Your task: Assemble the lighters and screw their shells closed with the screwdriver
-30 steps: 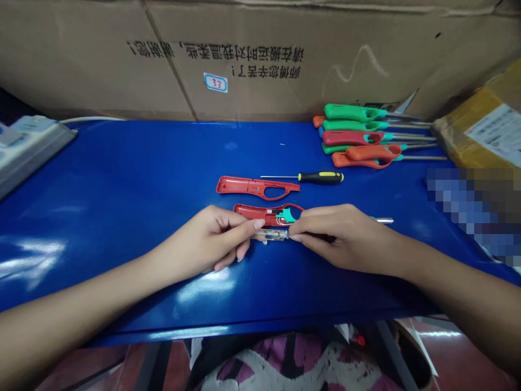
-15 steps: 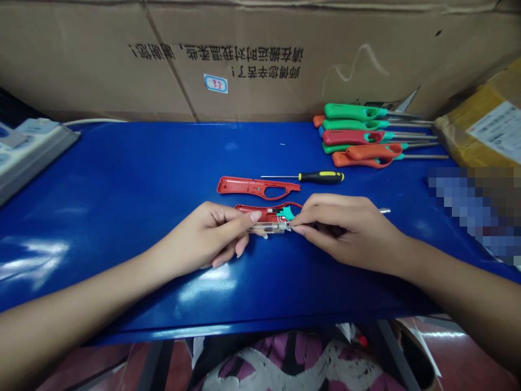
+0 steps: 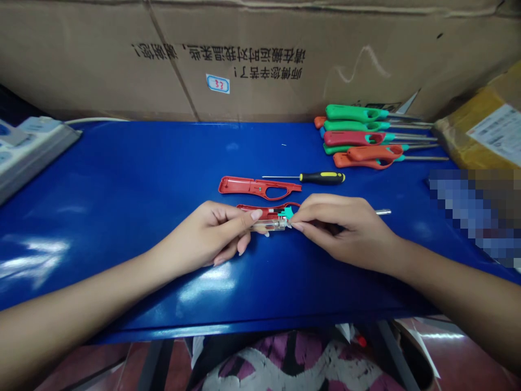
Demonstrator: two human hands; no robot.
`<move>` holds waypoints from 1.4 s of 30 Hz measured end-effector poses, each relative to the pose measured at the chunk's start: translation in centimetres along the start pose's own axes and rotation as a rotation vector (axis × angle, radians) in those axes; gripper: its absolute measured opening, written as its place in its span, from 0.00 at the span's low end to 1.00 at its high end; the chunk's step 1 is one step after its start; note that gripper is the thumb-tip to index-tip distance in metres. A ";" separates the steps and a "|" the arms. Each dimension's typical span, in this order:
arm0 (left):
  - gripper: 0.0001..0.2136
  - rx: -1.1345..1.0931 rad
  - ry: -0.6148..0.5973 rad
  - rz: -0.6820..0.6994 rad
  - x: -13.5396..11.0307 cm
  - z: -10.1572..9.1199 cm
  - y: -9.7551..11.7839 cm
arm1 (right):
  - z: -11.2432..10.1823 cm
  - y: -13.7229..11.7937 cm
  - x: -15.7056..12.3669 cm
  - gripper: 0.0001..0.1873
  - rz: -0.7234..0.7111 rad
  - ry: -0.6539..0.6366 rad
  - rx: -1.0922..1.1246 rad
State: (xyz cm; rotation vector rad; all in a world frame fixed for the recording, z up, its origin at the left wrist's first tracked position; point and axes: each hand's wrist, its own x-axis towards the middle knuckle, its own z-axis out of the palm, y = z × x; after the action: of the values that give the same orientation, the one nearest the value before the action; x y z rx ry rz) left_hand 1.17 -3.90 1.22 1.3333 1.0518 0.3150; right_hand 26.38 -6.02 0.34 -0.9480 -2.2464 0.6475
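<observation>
Fingers of my left hand pinch narrow on the clear tube; my right hand closes its grip on the tube's other end, fingertips beside the teal trigger. Between both hands the open red lighter half lies flat on the blue tabletop, its metal nozzle jutting past my right knuckles. Just behind lie the other red shell and a screwdriver.
</observation>
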 end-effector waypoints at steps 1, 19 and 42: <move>0.25 0.003 -0.002 0.002 0.0 0.0 0.0 | 0.0 0.0 0.0 0.08 0.002 -0.002 -0.001; 0.23 0.082 -0.006 0.049 -0.2 -0.4 0.4 | -0.2 -0.2 0.0 0.08 -0.010 -0.011 -0.045; 0.08 0.619 0.199 0.695 1.0 -3.3 -0.9 | -0.4 1.4 -0.2 0.18 -0.067 -0.084 -0.299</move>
State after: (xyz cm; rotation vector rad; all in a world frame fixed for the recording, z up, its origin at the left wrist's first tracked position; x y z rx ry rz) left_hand -1.16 -1.28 0.35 2.2606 0.8415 0.6828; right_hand 27.39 -5.24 -0.32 -0.9964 -2.4852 0.3313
